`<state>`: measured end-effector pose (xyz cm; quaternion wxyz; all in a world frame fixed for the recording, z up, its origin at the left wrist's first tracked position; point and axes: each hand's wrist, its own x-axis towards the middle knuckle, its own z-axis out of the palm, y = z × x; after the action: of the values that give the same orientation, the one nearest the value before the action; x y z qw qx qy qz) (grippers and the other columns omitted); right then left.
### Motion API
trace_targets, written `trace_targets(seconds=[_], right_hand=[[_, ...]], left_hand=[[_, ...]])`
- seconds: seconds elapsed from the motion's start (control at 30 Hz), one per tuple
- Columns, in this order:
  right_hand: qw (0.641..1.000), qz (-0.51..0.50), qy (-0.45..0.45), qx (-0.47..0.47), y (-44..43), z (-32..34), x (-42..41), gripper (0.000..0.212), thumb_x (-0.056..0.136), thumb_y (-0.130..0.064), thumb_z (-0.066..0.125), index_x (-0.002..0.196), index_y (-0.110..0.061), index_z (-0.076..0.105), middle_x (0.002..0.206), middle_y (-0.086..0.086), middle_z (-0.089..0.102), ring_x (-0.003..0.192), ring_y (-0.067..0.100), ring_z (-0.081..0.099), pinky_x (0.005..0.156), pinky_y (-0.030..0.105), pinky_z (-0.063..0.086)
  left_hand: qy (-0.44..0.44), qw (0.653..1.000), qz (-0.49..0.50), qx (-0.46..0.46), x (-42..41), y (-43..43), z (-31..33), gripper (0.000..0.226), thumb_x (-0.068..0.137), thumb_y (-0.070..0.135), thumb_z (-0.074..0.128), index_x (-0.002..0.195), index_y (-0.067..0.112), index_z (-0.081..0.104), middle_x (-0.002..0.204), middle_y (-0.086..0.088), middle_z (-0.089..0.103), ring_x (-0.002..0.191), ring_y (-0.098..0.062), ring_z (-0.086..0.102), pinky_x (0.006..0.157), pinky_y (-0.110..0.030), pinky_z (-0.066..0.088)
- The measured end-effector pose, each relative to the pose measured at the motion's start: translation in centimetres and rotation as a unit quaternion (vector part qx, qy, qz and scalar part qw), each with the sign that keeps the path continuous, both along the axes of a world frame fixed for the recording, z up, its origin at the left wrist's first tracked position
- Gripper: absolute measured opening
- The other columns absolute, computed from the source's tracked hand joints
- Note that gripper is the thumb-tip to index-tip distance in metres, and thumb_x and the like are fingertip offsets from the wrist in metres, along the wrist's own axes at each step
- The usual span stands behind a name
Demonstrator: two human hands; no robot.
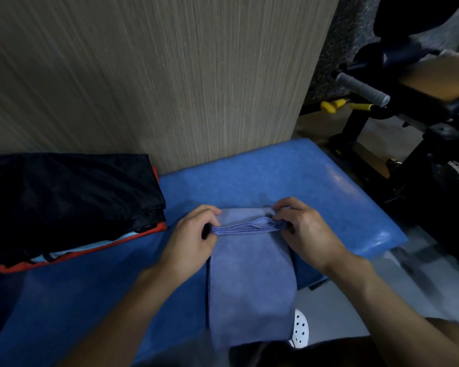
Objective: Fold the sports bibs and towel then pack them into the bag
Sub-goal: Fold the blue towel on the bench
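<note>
A grey-blue towel (249,282) lies as a long narrow strip on the blue padded bench (302,176), its near end hanging over the bench's front edge. My left hand (194,242) pinches the left corner of the towel's far hemmed edge. My right hand (302,229) pinches the right corner of the same edge, and the layered hems are stretched between them. A stack of folded bibs (72,197), black on top with light blue and red edges showing beneath, sits on the bench at the left. No bag is in view.
A wood-grain wall panel (170,75) rises right behind the bench. Black gym equipment (414,107) with a grey handle and yellow pins stands at the right. A white perforated shoe (300,332) shows on the floor below the bench.
</note>
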<state>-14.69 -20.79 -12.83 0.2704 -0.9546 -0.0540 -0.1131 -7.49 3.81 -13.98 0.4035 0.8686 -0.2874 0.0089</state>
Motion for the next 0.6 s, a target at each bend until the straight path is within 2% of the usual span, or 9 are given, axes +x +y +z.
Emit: trace_targets(seconds=[0.1, 0.17, 0.23, 0.3, 0.37, 0.43, 0.47, 0.53, 0.6], right_hand=[[0.999, 0.003, 0.040, 0.003, -0.1, 0.2, -0.5, 0.032, 0.077, 0.000, 0.050, 0.098, -0.008, 0.073, 0.122, 0.002, 0.057, 0.095, 0.018, 0.064, 0.080, 0.017, 0.046], [0.998, -0.014, 0.062, 0.030, 0.1, 0.7, -0.7, 0.026, 0.088, -0.011, 0.050, 0.098, -0.008, 0.074, 0.125, -0.001, 0.054, 0.100, 0.012, 0.060, 0.083, 0.006, 0.039], [0.995, -0.035, 0.073, 0.060, 0.3, 0.9, -0.7, 0.029, 0.099, -0.024, 0.050, 0.089, -0.008, 0.072, 0.120, -0.004, 0.053, 0.103, 0.007, 0.055, 0.083, 0.003, 0.035], [0.994, -0.048, 0.066, 0.071, 0.3, 0.5, -0.3, 0.031, 0.099, -0.030, 0.052, 0.086, -0.006, 0.065, 0.112, 0.003, 0.058, 0.102, 0.014, 0.055, 0.085, 0.012, 0.039], [0.994, -0.054, 0.073, 0.063, 0.3, 0.1, 0.1, 0.023, 0.094, -0.030, 0.060, 0.088, -0.008, 0.060, 0.104, 0.005, 0.059, 0.097, 0.021, 0.056, 0.086, 0.029, 0.044], [0.992, -0.058, 0.100, 0.058, 0.1, -0.1, 0.1, 0.023, 0.089, -0.032, 0.067, 0.099, -0.015, 0.055, 0.103, -0.001, 0.057, 0.096, 0.020, 0.055, 0.087, 0.038, 0.045], [0.989, -0.059, 0.120, 0.064, 0.0, 0.0, 0.0, 0.030, 0.088, -0.033, 0.068, 0.110, -0.019, 0.053, 0.108, -0.003, 0.056, 0.099, 0.018, 0.053, 0.091, 0.041, 0.044], [0.982, -0.057, 0.157, 0.093, -0.4, 0.2, 0.0, 0.057, 0.087, -0.034, 0.071, 0.135, -0.025, 0.042, 0.126, -0.003, 0.053, 0.115, 0.018, 0.050, 0.102, 0.044, 0.040], [0.975, -0.056, 0.181, 0.118, -0.8, 0.4, 0.1, 0.081, 0.084, -0.033, 0.075, 0.149, -0.025, 0.028, 0.137, -0.001, 0.048, 0.127, 0.020, 0.044, 0.109, 0.044, 0.035]], left_hand=[[0.006, 1.000, 0.008, 0.014, -0.3, 0.2, -0.4, 0.020, 0.083, -0.004, 0.064, 0.083, 0.016, 0.060, 0.121, 0.015, 0.059, 0.103, -0.001, 0.058, 0.085, -0.016, 0.041], [0.022, 1.000, 0.010, 0.010, -0.7, 0.2, -0.2, 0.012, 0.087, 0.006, 0.066, 0.084, 0.017, 0.061, 0.123, 0.016, 0.058, 0.103, -0.002, 0.057, 0.086, -0.013, 0.040], [0.027, 0.999, 0.017, -0.004, -0.7, -0.1, -0.2, 0.014, 0.090, 0.017, 0.068, 0.078, 0.018, 0.061, 0.120, 0.016, 0.056, 0.100, 0.000, 0.057, 0.086, -0.013, 0.040], [0.035, 0.999, 0.033, -0.014, -0.3, -0.4, -0.3, 0.021, 0.090, 0.019, 0.070, 0.072, 0.015, 0.060, 0.117, 0.011, 0.054, 0.100, 0.004, 0.056, 0.084, -0.008, 0.038], [0.052, 0.998, 0.038, -0.018, 0.1, -0.5, -0.4, 0.018, 0.088, 0.015, 0.073, 0.073, 0.014, 0.061, 0.115, 0.007, 0.054, 0.108, 0.002, 0.055, 0.083, -0.008, 0.038], [0.068, 0.997, 0.026, -0.007, 0.5, -0.4, -0.4, 0.013, 0.086, 0.014, 0.074, 0.084, 0.018, 0.062, 0.113, 0.008, 0.055, 0.115, -0.004, 0.053, 0.086, -0.016, 0.043], [0.078, 0.997, 0.017, 0.006, 0.7, -0.3, -0.4, 0.016, 0.086, 0.017, 0.073, 0.097, 0.020, 0.062, 0.115, 0.009, 0.055, 0.116, -0.005, 0.051, 0.089, -0.020, 0.045], [0.120, 0.991, 0.004, 0.052, 1.2, -0.1, -0.2, 0.047, 0.089, 0.025, 0.072, 0.131, 0.023, 0.052, 0.131, 0.010, 0.050, 0.123, -0.008, 0.045, 0.101, -0.028, 0.043], [0.140, 0.984, -0.010, 0.109, 1.8, 0.0, -0.2, 0.063, 0.090, 0.031, 0.069, 0.145, 0.020, 0.041, 0.139, 0.009, 0.040, 0.131, -0.011, 0.036, 0.111, -0.034, 0.037]])
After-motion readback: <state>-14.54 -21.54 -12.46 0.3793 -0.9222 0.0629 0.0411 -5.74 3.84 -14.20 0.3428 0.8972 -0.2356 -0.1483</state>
